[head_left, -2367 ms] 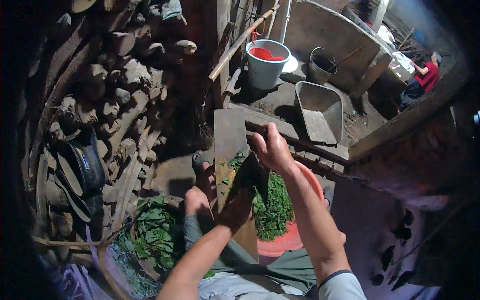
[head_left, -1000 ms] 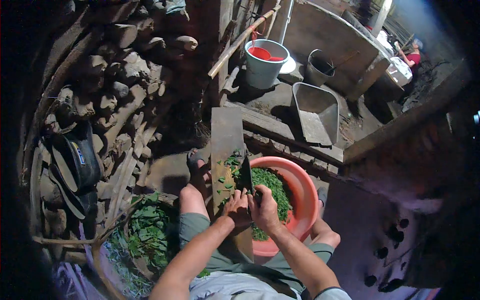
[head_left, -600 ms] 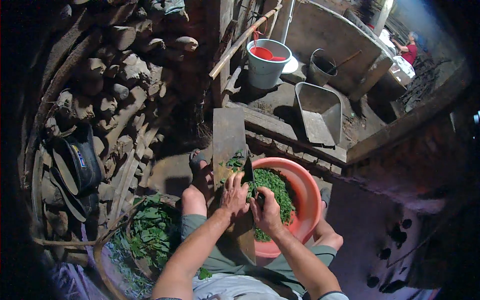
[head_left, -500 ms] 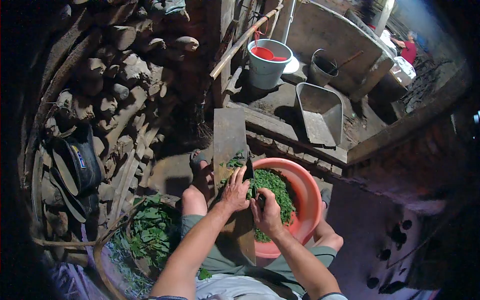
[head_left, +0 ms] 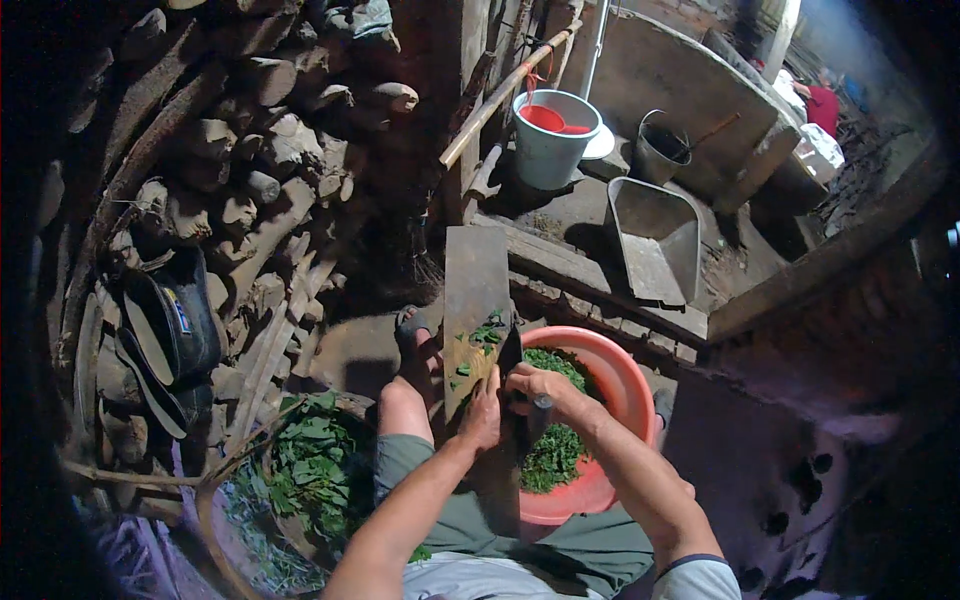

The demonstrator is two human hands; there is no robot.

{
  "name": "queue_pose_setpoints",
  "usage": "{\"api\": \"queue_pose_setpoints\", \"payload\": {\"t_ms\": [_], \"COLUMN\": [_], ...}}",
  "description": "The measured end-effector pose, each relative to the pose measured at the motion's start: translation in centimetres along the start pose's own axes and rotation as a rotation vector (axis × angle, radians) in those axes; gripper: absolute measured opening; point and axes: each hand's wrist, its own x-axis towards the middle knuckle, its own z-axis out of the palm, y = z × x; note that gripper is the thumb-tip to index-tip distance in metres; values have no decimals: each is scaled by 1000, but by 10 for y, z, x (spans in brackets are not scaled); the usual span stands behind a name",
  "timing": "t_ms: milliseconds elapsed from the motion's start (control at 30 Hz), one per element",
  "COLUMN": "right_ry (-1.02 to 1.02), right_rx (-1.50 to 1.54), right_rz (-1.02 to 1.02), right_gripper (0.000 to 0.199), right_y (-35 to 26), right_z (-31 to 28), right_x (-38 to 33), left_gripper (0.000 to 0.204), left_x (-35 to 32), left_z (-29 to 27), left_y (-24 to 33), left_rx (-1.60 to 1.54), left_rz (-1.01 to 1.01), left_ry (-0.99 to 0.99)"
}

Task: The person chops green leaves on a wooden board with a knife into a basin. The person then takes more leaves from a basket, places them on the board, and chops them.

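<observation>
A long wooden board lies lengthwise in front of me, reaching back over my lap. My left hand rests on its right side, fingers stretched forward and side on to the wood. Just past the fingertips lie a few green leaf pieces. At the board's right edge my right hand is closed around a knife; the handle's butt points back at me, and the dark blade stands along the edge, partly hidden. Right of the board, a pink tub holds chopped greens.
A basket of whole green leaves stands by my left leg. Stacked firewood and dark boots line the left side. Ahead are a grey bucket, a metal scoop-shaped pan and a black pail. A person in red is far right.
My left hand has slid back toward me and turned onto its side, off the leaves. The right hand has shifted forward and turned, the knife's butt now facing me. The whole view has shifted slightly.
</observation>
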Motion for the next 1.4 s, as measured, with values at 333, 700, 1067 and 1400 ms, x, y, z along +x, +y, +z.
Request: {"api": "queue_pose_setpoints", "payload": {"t_ms": [333, 700, 1067, 1400], "right_ry": [91, 849, 651, 818], "right_rx": [-136, -127, -139, -64], "right_rz": [-92, 34, 263, -10], "right_gripper": [27, 18, 24, 14], "right_y": [20, -92, -57, -91], "right_z": [-6, -2, -112, -30], "right_x": [-20, -9, 75, 12], "left_gripper": [18, 22, 11, 25], "left_x": [16, 0, 7, -4], "left_z": [1, -1, 11, 10], "left_y": [18, 9, 10, 3], "left_rx": [777, 496, 432, 552], "left_rz": [196, -10, 301, 179], "left_ry": [-616, -55, 156, 118]}}
